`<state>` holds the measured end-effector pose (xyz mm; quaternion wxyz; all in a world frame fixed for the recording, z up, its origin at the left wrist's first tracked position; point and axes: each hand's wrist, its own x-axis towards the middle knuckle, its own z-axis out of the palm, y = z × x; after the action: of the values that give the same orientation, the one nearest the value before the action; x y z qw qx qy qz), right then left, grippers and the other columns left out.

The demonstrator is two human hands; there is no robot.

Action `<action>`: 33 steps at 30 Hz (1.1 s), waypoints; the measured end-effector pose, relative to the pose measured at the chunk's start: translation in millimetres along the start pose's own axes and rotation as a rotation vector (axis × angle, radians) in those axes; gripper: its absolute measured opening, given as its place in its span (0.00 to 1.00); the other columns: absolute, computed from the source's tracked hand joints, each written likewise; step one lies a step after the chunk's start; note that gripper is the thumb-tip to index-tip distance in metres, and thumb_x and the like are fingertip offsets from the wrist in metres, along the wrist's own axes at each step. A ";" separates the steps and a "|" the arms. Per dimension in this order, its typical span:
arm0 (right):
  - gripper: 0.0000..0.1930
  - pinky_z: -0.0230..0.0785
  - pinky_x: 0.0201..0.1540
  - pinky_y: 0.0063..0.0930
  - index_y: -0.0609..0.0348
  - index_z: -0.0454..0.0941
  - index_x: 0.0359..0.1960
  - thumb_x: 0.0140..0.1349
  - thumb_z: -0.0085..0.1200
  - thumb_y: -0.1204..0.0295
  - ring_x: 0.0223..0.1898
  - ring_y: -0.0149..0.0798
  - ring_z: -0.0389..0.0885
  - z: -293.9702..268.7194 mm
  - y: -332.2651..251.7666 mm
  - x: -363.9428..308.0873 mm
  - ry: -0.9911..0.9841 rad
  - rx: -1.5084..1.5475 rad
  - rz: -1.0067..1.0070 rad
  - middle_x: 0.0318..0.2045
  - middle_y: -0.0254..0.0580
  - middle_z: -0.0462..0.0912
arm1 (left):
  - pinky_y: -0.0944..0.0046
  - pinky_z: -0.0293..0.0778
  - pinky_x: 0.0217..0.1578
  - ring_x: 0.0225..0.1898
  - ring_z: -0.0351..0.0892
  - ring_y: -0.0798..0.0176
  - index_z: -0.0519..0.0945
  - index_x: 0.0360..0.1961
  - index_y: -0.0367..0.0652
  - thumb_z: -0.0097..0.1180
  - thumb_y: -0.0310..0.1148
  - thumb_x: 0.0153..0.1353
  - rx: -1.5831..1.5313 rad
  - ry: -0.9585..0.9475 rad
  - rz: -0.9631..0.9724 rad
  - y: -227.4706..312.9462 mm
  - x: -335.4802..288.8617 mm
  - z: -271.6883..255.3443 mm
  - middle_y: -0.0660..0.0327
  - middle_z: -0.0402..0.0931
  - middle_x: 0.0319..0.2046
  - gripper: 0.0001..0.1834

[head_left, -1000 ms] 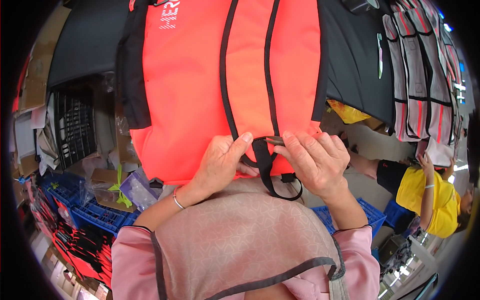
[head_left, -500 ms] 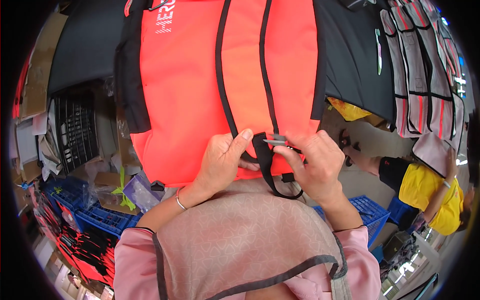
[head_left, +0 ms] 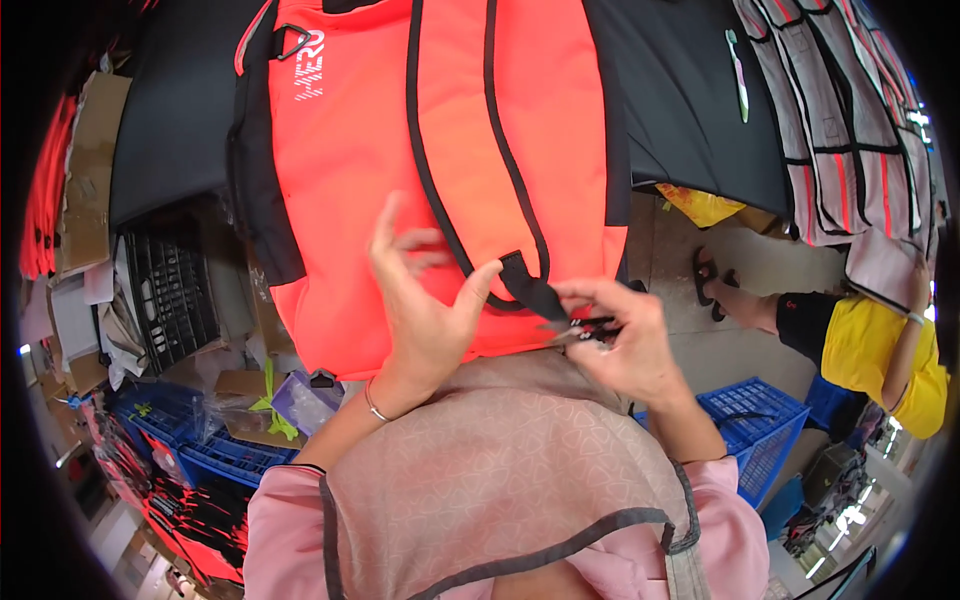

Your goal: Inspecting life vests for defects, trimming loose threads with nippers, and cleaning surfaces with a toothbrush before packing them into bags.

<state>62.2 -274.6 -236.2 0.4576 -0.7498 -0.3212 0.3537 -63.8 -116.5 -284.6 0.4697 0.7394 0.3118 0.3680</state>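
Observation:
A bright red-orange backpack (head_left: 345, 190) with black side panels lies in front of me, its lower edge against my apron. Down its middle runs an orange shoulder strap (head_left: 455, 120) edged in black, with a black webbing strap (head_left: 532, 287) at its lower end. My left hand (head_left: 425, 315) is over the bag beside the strap end, fingers spread and somewhat blurred, holding nothing. In my right hand (head_left: 640, 350) is a small pair of thread snips (head_left: 590, 331), blades pointing left, close to the webbing. Whether those fingers also grip the webbing is hard to see.
The bag rests on a black-covered table (head_left: 690, 110), where a toothbrush (head_left: 738, 75) lies to the right. Beyond it hang grey bag pieces (head_left: 850, 130). Blue crates (head_left: 755, 425) stand low on both sides. At the right, a person in yellow (head_left: 870, 340) handles a pale panel.
My left hand has let go of the strap end and spread its fingers. My right hand with the snips has come slightly lower. The bag appears shifted left in the view.

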 end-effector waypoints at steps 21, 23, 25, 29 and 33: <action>0.16 0.73 0.28 0.31 0.58 0.85 0.36 0.40 0.68 0.82 0.28 0.38 0.82 11.2 1.7 42.2 0.203 -0.448 -0.467 0.27 0.37 0.80 | 0.69 0.72 0.26 0.21 0.78 0.72 0.85 0.33 0.37 0.65 0.33 0.61 -0.124 -0.387 -0.438 -26.6 18.9 17.1 0.58 0.82 0.20 0.09; 0.15 0.74 0.26 0.32 0.57 0.85 0.36 0.42 0.67 0.80 0.27 0.38 0.83 22.4 12.3 33.7 0.176 -0.521 -0.418 0.27 0.36 0.79 | 0.70 0.74 0.28 0.26 0.81 0.76 0.86 0.36 0.35 0.64 0.33 0.62 -0.155 -0.425 -0.459 -23.5 22.6 13.3 0.58 0.85 0.24 0.10; 0.14 0.74 0.25 0.31 0.56 0.85 0.36 0.43 0.68 0.78 0.25 0.38 0.82 33.2 21.0 28.0 0.216 -0.503 -0.287 0.26 0.35 0.77 | 0.70 0.74 0.28 0.26 0.81 0.75 0.86 0.36 0.34 0.64 0.32 0.62 -0.173 -0.424 -0.435 -28.8 20.0 13.6 0.58 0.86 0.25 0.10; 0.11 0.71 0.23 0.30 0.56 0.86 0.34 0.47 0.67 0.77 0.20 0.37 0.80 51.8 35.8 21.1 0.389 -0.592 -0.296 0.24 0.33 0.77 | 0.69 0.75 0.29 0.27 0.82 0.74 0.85 0.36 0.33 0.63 0.32 0.62 -0.192 -0.469 -0.444 -35.0 22.1 12.4 0.58 0.86 0.25 0.10; 0.10 0.66 0.21 0.30 0.55 0.85 0.34 0.47 0.66 0.76 0.19 0.35 0.77 58.0 49.9 18.4 0.451 -0.625 -0.435 0.22 0.33 0.75 | 0.69 0.75 0.30 0.27 0.82 0.73 0.85 0.36 0.34 0.63 0.33 0.63 -0.113 -0.536 -0.482 -38.0 30.0 10.4 0.58 0.85 0.25 0.11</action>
<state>32.4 -251.9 -305.4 0.3313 -0.8256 -0.4552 -0.0372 -43.4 -83.3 -315.2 0.6483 0.6876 0.3221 0.0562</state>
